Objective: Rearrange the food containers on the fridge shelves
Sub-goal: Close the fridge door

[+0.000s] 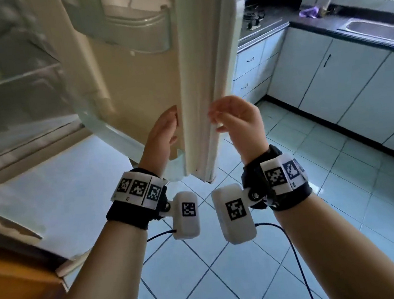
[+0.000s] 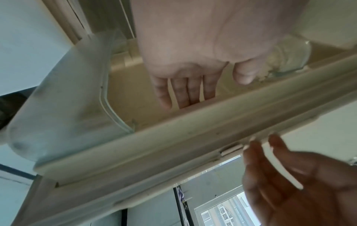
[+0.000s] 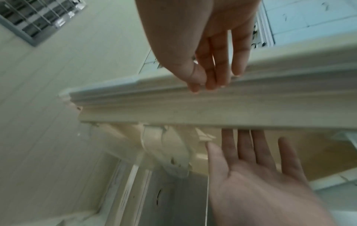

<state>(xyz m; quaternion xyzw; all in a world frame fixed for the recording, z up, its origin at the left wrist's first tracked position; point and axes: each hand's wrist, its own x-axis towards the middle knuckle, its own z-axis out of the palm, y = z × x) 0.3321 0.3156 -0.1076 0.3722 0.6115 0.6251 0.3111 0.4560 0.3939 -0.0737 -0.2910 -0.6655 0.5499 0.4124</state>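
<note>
The fridge door [image 1: 190, 76] stands open, edge-on to me, with a pale door bin [image 1: 138, 30] on its inner side. My left hand [image 1: 164, 131] lies with straight fingers [image 2: 183, 91] flat against the door's inner panel. On the outer side, my right hand [image 1: 231, 116] touches the door's rim with loosely bent fingertips [image 3: 212, 82] and holds nothing. The fridge shelves [image 1: 11, 79] at the left are blurred, and I cannot make out any food container on them.
A dark counter with a steel sink [image 1: 374, 30] and a gas hob [image 1: 253, 16] runs along the right over white cabinets [image 1: 329, 72]. Tiled floor [image 1: 229, 268] lies below my arms. A wooden surface [image 1: 14, 280] is at lower left.
</note>
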